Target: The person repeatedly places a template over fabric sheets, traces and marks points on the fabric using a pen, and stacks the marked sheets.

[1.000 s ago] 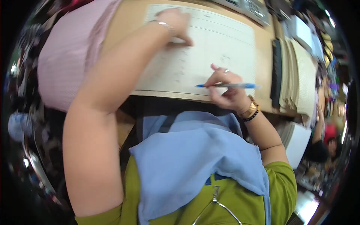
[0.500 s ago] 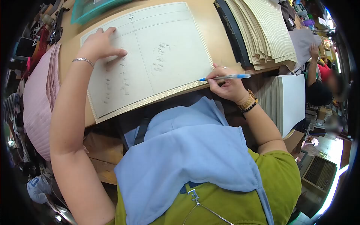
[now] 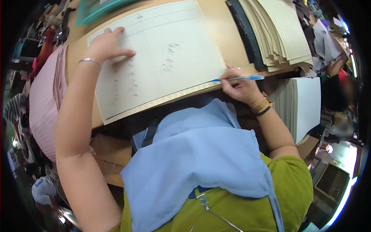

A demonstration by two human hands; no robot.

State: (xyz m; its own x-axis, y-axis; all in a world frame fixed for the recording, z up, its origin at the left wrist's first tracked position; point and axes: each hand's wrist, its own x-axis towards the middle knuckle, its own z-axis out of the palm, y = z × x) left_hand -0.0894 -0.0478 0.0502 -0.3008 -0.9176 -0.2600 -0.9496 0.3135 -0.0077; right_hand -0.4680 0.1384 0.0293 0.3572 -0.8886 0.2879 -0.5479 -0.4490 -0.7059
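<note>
A large pale board (image 3: 193, 50) with pencilled lines and handwriting lies on the wooden table; a textured cream strip shows along its near and right edges. My left hand (image 3: 106, 45) rests on the board's left part, fingers spread and holding nothing. In my right hand (image 3: 239, 87), at the board's near right corner, is a pen (image 3: 243, 78) with a blue tip and blue end. Its tip is at the board's near edge, close to the ruled line; whether it touches cannot be made out.
A teal tray (image 3: 96, 11) is at the back left. Stacked cream textured sheets (image 3: 276, 31) lie by a dark strip (image 3: 244, 34) at the right. Pink quilted fabric (image 3: 46, 104) hangs at the left, and a thick white stack (image 3: 307, 104) stands at the right. A person (image 3: 336, 91) is beyond.
The whole view has shifted slightly, so things appear a little further right. Both hands keep about the same places on the board, and the pen is still in my right hand.
</note>
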